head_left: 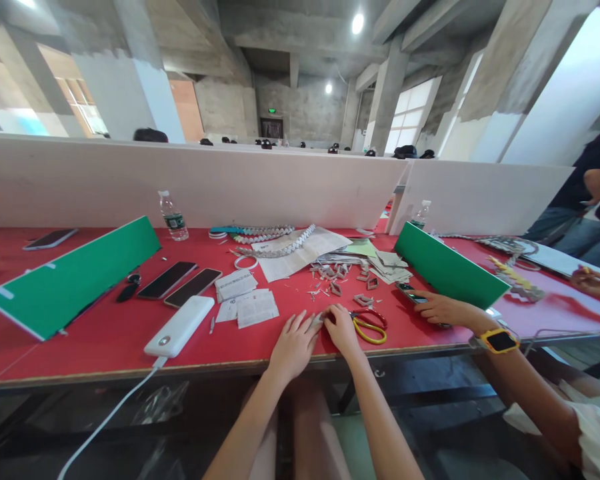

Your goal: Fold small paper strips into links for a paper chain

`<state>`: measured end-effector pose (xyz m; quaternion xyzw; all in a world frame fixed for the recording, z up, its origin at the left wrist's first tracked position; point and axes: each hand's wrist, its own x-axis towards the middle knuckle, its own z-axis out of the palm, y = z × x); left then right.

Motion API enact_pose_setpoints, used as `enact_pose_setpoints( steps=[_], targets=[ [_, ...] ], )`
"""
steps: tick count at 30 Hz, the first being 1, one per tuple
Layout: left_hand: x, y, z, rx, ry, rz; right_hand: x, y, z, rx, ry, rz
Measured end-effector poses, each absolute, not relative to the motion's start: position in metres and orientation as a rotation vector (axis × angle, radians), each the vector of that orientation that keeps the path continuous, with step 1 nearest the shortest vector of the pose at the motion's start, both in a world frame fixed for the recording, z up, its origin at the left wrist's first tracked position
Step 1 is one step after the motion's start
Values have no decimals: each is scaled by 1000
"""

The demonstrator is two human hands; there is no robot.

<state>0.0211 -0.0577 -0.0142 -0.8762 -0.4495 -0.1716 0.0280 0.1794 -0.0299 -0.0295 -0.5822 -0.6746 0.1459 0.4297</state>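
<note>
At the front edge of the red table, my left hand [294, 345] and my right hand [341, 331] are close together. A small strip of folded paper [317, 321] is pinched between their fingertips, partly hidden by them. Scissors with red and yellow handles [373, 326] lie right beside my right hand. Behind my hands are several small folded paper links [336, 288] and thin paper scraps. To the left of my left hand lie cut rectangles of printed paper [257, 308]. Farther back, a braided paper chain [285, 249] rests on a newspaper sheet [277, 269].
A white power bank [181, 327] with a cable and two phones [167, 280] lie to the left. Green dividers [80, 280] stand on both sides. A water bottle [174, 217] is at the back. On the right, another person's hand [445, 311] holds a phone [411, 292].
</note>
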Motion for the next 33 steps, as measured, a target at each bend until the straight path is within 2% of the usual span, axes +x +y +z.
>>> enact_pose_setpoints(
  steps=[13, 21, 33],
  targets=[
    [19, -56, -12, -2712, -1333, -557, 180, -28, -30, -1460, -1675, 370],
    [6, -63, -5, -2743, -1277, -427, 178, -30, -25, -1465, -1677, 372],
    [-15, -75, -9, -2706, -1215, -417, 177, -31, -24, -1476, -1687, 367]
  ],
)
